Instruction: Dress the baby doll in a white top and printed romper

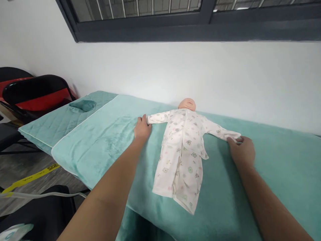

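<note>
A baby doll (187, 104) lies face up on a teal blanket (225, 187), dressed in a white printed romper (182, 154) with both sleeves stretched out sideways. My left hand (142, 129) pinches the end of the left sleeve, fingers closed on the cuff. My right hand (242, 150) grips the end of the right sleeve, fingers curled over the fabric. The romper's legs lie flat and limp toward me.
The blanket covers a quilted teal table pad (57, 124) with a round hole (82, 105) at its left end. Black and red folding chairs (35, 93) stand at the left. A white wall runs behind, with a dark window frame above. Yellow tape marks the floor.
</note>
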